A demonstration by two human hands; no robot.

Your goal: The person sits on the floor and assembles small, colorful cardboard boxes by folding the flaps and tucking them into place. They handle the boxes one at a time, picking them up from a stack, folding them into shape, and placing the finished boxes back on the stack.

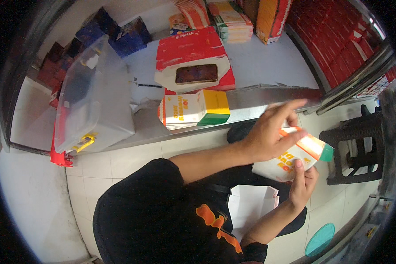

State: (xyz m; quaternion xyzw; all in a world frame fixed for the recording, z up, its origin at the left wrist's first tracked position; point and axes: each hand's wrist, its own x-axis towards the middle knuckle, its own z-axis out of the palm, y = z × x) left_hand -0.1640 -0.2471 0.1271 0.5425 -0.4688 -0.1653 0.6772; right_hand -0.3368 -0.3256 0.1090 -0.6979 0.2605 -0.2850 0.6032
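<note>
A folded food carton (pixel 275 168), white with yellow lettering, an orange band and a green end flap, is held tilted in front of me, above my lap. My left hand (pixel 268 136) is at its upper edge, thumb laid along the orange band and index finger stretched away from it. From below, my right hand (pixel 304 182) pinches the carton, thumb on the printed face and the other fingers behind, partly hidden. On my lap rests a white card tray or open box piece (pixel 251 207), plain inside.
A stack of flattened cartons (pixel 189 110) sits at the shelf's front edge, beside a red box (pixel 187 48) with a phone (pixel 197 74) on it. Left stands a clear plastic bin (pixel 97 97). More flat cartons (pixel 231 26) lie behind. A dark plastic stool (pixel 352 145) is at right.
</note>
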